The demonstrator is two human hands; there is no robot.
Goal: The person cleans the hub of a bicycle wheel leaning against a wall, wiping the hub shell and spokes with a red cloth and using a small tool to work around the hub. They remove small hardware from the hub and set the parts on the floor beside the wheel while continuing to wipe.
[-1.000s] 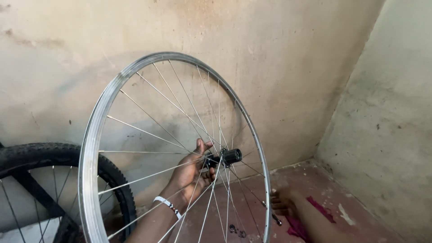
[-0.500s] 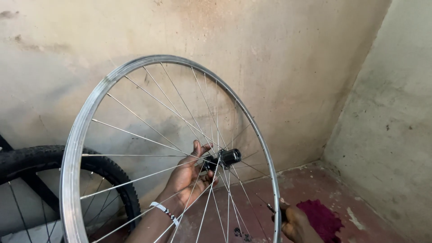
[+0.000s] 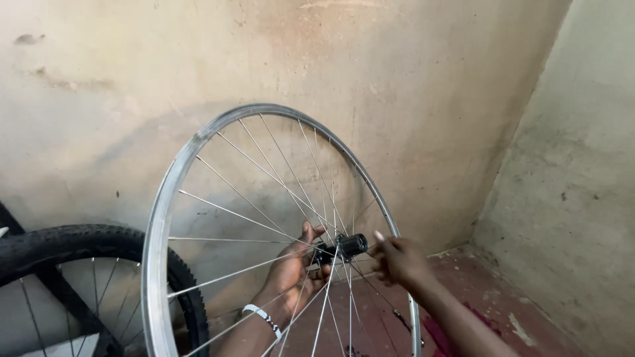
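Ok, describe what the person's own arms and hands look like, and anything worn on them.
Both forearms are bare, with no sleeves in view and no gloves. The left hand has a thin white beaded bracelet round the wrist. The right hand wears nothing that shows: no ring, watch or band. Its arm leaves the picture at the bottom edge, so anything higher up is out of view.

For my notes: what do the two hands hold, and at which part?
The left hand holds the bare wheel at its black hub. The right hand is beside the hub; whether it holds anything cannot be told.

Bare forearms; white bracelet (image 3: 262, 317) on left wrist.
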